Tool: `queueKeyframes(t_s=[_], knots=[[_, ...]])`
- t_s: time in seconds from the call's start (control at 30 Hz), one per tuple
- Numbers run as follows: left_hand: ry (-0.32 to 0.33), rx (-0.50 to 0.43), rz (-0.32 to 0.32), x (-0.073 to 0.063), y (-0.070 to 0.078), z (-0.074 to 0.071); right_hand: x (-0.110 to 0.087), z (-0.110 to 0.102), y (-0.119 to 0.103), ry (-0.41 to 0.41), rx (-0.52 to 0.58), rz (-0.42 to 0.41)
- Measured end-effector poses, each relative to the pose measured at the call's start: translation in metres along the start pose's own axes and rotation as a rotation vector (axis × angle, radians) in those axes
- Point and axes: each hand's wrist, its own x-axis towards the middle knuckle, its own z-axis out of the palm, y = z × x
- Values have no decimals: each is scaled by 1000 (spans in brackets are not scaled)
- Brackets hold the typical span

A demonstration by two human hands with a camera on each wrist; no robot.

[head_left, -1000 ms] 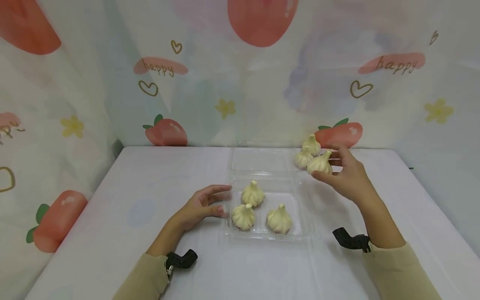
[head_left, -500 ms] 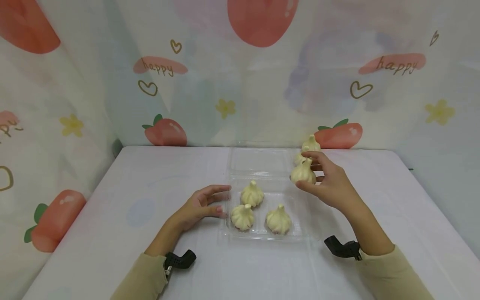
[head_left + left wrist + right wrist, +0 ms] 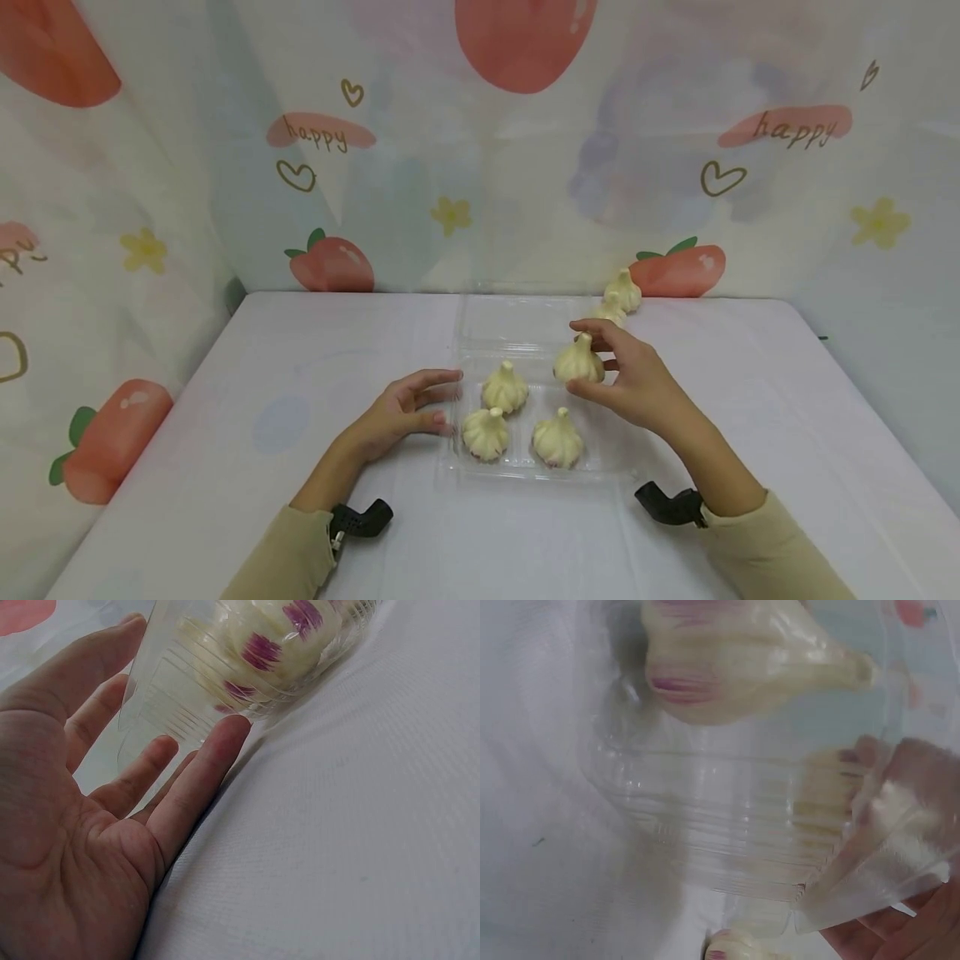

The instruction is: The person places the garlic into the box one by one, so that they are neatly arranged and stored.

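My right hand (image 3: 637, 379) pinches a pale garlic bulb (image 3: 577, 360) between thumb and fingers over the far right part of a clear plastic box (image 3: 525, 475). Three more garlic bulbs sit in the box: one at the back left (image 3: 505, 390), one at the front left (image 3: 486, 435) and one at the front right (image 3: 557, 440). My left hand (image 3: 401, 412) rests against the box's left side, its fingers loosely spread, as the left wrist view shows at the clear wall (image 3: 161, 690). In the right wrist view, the box wall partly veils the right hand (image 3: 922, 922).
The box's clear lid (image 3: 517, 321) lies folded back behind it. Two garlic bulbs stand at the table's back edge, a farther one (image 3: 622, 289) and a nearer one (image 3: 611, 312) partly hidden by my right hand. A printed cloth (image 3: 487, 167) hangs behind the white table (image 3: 262, 500).
My right hand has carried the garlic bulb left and toward me, from beside the two bulbs at the back to over the box. The left hand has stayed in place.
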Motion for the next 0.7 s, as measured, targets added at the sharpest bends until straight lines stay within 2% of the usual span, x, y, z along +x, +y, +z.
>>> queueKeyframes(t_s=[0.7], knots=[[5, 3, 0, -2, 0, 2, -3, 20, -5, -66, -10, -50]])
